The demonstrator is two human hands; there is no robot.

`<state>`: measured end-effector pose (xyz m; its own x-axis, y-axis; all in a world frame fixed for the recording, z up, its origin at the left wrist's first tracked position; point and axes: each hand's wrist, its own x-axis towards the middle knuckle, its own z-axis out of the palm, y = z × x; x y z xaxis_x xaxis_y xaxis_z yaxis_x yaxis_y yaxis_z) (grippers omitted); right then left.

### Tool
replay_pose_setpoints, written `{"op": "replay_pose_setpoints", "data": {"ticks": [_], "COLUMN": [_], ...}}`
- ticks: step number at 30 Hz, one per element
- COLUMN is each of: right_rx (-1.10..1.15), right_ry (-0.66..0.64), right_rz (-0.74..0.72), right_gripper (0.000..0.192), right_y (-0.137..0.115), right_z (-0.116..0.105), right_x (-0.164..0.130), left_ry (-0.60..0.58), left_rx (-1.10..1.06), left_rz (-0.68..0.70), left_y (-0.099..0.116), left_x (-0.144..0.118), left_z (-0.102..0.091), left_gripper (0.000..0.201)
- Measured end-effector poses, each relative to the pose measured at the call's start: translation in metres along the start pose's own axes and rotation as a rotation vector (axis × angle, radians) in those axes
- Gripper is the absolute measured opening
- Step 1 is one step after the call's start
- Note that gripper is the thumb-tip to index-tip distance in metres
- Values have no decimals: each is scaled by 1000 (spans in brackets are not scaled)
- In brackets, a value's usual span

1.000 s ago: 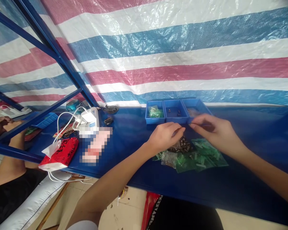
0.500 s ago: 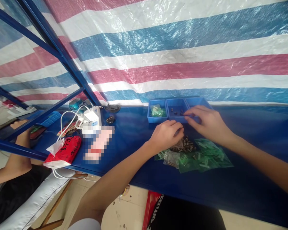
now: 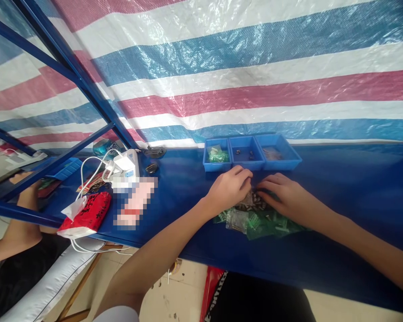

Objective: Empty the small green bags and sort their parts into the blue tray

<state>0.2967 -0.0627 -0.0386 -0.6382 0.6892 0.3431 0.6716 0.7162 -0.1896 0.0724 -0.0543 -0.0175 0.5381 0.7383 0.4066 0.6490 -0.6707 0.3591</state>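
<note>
My left hand (image 3: 230, 188) and my right hand (image 3: 284, 197) rest side by side on a heap of small clear and green plastic bags (image 3: 258, 220) on the blue table (image 3: 339, 188). Their fingertips meet over a dark patterned bag (image 3: 251, 203) in the heap. Whether either hand pinches anything is hidden by the fingers. Just behind the hands stand three small blue trays (image 3: 250, 165): the left one holds green bags (image 3: 215, 155), the middle one a few dark bits, the right one some brownish bits.
At the left lie a red tissue pack (image 3: 87, 213), a white power strip with cables (image 3: 126, 164) and a blurred pink object (image 3: 136, 201). A blue metal frame (image 3: 70, 67) slants across the left. Another person's arm (image 3: 16, 223) is at the far left. A striped tarp hangs behind.
My right hand drew back from the trays and came down onto the bag heap beside my left hand, which stayed over the heap.
</note>
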Motion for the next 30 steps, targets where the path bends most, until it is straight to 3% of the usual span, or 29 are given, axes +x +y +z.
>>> {"op": "replay_pose_setpoints", "data": {"ticks": [5,11,14,16,19,21,23,26,28,30], "right_rx": [9,33,37,40,51,57,53,38,32,27], "right_ry": [3,31,50,55,50,38,24,14,14,20], "right_rz": [17,5,-8,-20,-14,-2,1,-3,-2,-5], "right_gripper": [26,28,29,30,29,29,31,32,32,31], "right_y": [-3,-3,-2,-1,-1,-2,-2,-3,-2,-1], "right_z": [0,0,1,1,2,1,1,1,2,2], "right_x": [0,1,1,0,-1,-1,-1,-1,-1,-1], "left_ry": [25,-25,-28,29,234,362,416,332,235,210], "left_rx": [-24,55,136,156,44,25,68,-3,-149,-213], "left_rz": [13,8,2,-18,-252,-557,-840,-1130,-1165,-1142], "left_y": [-1,0,11,19,11,-13,-47,-93,-107,-111], "left_x": [0,1,6,-2,-49,-99,-150,-199,-210,-208], "left_z": [-1,1,-16,-45,-106,-147,-177,-192,-189,-181], "left_gripper": [24,26,28,26,29,38,50,75,86,89]}}
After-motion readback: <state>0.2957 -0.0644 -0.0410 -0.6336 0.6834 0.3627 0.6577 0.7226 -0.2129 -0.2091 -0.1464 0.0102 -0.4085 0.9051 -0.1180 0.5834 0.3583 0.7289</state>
